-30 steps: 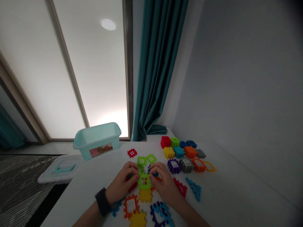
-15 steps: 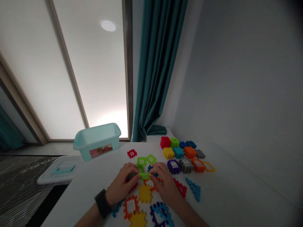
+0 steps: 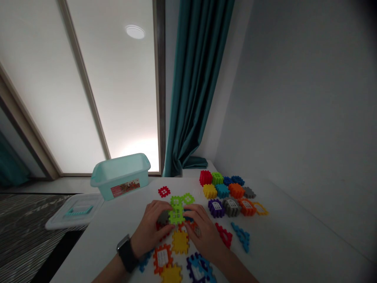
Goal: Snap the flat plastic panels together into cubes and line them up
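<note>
Frosted panels and a teal curtain stand behind a white table, with a grey wall to the right. Near the table's middle, a green tile sits in the gap between the two hands, level with their fingertips. The left hand is at its left side, index finger by the upper corner and thumb by the lower one; the right hand is at its right side, fingers curved toward the edge. The hands are apart from each other, with the tile between them; whether either pinches it, I cannot tell.

At its far edge the tile meets a second green piece, and a third green piece adjoins that one on the right. Nearer the person, between the wrists, lies a yellow square. A grey piece shows behind the left fingers, partly hidden.

Just right of the right hand are a red triangle and a blue triangle. Farther right stand coloured stacks. A mint tub sits at the far left, well apart from both hands.
</note>
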Demonstrator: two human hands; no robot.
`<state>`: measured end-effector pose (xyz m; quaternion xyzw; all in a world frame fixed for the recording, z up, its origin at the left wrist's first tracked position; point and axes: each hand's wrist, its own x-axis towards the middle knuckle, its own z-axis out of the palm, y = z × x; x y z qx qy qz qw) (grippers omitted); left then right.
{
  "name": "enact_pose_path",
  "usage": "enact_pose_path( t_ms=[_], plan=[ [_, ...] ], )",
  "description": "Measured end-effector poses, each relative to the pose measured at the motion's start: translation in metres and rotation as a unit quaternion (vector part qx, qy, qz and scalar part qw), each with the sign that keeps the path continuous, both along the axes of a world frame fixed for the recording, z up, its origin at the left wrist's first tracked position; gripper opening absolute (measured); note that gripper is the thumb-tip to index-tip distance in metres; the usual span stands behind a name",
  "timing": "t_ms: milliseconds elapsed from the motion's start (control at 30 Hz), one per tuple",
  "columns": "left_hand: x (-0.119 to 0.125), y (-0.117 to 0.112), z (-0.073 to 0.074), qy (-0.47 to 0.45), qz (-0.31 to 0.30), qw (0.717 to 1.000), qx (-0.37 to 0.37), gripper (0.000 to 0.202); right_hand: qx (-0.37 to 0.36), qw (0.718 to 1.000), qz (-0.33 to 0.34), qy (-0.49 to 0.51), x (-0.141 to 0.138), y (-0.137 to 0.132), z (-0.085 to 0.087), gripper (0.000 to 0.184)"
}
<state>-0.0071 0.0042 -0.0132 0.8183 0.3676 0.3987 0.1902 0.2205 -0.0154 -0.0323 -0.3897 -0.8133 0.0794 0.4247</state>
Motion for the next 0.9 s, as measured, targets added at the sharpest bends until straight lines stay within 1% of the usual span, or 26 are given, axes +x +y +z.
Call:
enact_pose_path(
  t_ms=[67,133,367,500,600,733,900],
  plan=[
    [-0.001,0.001,-0.003,0.021,0.000,0.998,0.054,0.030,-0.003,1.000,-0.005,-0.008,-0.001,-0.002,0.001,0.029],
    [-0.002,0.002,-0.006,0.026,0.000,0.996,0.088,0.030,0.000,1.000,-0.008,-0.015,-0.002,-0.004,0.001,0.033],
    [0.003,-0.001,-0.008,0.023,0.001,0.990,0.139,0.029,0.032,0.999,-0.028,-0.029,-0.004,-0.004,-0.004,0.030],
    [0.006,-0.001,-0.008,0.017,0.000,0.988,0.155,0.027,0.046,0.998,-0.040,-0.031,-0.006,-0.004,-0.004,0.029],
    [0.008,-0.001,-0.008,0.016,0.001,0.988,0.152,0.028,0.050,0.997,-0.052,-0.031,-0.007,-0.005,-0.002,0.029],
    [0.011,0.000,-0.004,0.025,0.001,0.988,0.153,0.029,0.049,0.996,-0.069,-0.040,-0.005,-0.008,0.006,0.030],
    [0.016,0.004,0.000,0.043,-0.005,0.987,0.156,0.028,0.039,0.993,-0.079,-0.077,0.002,-0.008,0.017,0.026]
  ],
)
